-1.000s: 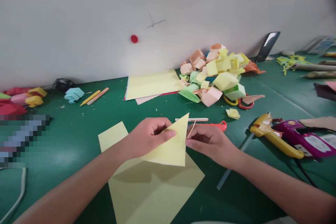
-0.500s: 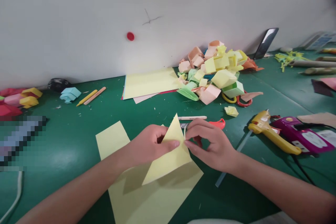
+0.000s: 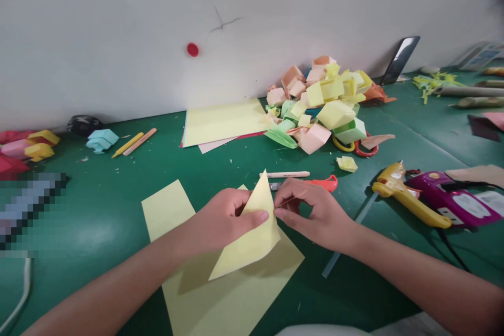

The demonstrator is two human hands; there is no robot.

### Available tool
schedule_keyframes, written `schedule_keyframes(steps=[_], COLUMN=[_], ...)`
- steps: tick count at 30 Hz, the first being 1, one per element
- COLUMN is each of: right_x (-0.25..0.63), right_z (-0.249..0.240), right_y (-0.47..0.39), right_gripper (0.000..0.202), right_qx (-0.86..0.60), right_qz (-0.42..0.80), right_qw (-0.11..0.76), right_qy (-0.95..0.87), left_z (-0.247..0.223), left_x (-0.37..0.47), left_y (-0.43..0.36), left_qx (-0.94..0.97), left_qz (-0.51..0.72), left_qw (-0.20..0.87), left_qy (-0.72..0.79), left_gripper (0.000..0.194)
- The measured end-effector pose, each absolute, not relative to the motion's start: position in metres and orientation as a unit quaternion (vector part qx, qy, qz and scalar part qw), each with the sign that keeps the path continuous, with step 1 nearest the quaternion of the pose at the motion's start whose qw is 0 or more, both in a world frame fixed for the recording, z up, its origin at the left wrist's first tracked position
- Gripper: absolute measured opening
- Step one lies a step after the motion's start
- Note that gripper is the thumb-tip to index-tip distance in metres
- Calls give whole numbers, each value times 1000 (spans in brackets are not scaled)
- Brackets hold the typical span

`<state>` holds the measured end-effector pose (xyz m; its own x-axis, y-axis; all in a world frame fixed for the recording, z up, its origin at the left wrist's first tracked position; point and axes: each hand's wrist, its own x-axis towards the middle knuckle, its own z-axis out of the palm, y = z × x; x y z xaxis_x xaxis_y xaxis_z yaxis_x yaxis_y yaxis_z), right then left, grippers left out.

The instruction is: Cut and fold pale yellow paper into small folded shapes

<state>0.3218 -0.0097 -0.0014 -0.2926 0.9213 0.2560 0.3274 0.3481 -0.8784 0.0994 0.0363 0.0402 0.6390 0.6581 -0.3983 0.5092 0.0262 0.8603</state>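
A folded piece of pale yellow paper (image 3: pixel 252 236) is raised above the table, its pointed tip upward. My left hand (image 3: pixel 232 218) grips it from the left, thumb flat on its face and fingers behind. At its right edge, the thumb and index finger of my right hand (image 3: pixel 315 212) pinch the paper's edge, where a thin pale strip shows between the fingers. Beneath both hands lie larger yellow sheets (image 3: pixel 228 310). Just behind my right hand are a pale pen (image 3: pixel 289 174) and a red-handled cutter (image 3: pixel 328 183), partly covered.
Folded paper pieces (image 3: pixel 315 105) are heaped against the wall beside stacked sheets (image 3: pixel 224 123). A yellow glue gun (image 3: pixel 413 199) and a purple device (image 3: pixel 457 199) lie right. Blue folded paper (image 3: pixel 102 140) and two sticks (image 3: pixel 139 142) sit left. A phone (image 3: pixel 400 60) leans on the wall.
The paper's lower part has swung slightly to the left and curved. My right fingers have closed in at its right edge. The view has shifted slightly.
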Motion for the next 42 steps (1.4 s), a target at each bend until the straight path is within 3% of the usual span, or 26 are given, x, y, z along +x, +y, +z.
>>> schedule_keyframes(steps=[5, 21, 32, 42], right_x=[323, 320, 320, 323], right_z=[-1, 1, 0, 1], right_y=[-10, -15, -11, -14], right_gripper=[5, 17, 13, 20], right_qx=[-418, -344, -314, -290], right_qz=[357, 102, 161, -83], right_qw=[412, 469, 484, 445], right_qy=[-727, -807, -801, -843], left_z=[40, 35, 37, 30], left_x=[100, 101, 100, 100], left_y=[36, 35, 35, 35], left_qx=[668, 590, 618, 626], left_qz=[63, 99, 85, 92], left_qw=[613, 700, 681, 667], left_qy=[418, 390, 384, 392], left_gripper=[32, 39, 38, 40])
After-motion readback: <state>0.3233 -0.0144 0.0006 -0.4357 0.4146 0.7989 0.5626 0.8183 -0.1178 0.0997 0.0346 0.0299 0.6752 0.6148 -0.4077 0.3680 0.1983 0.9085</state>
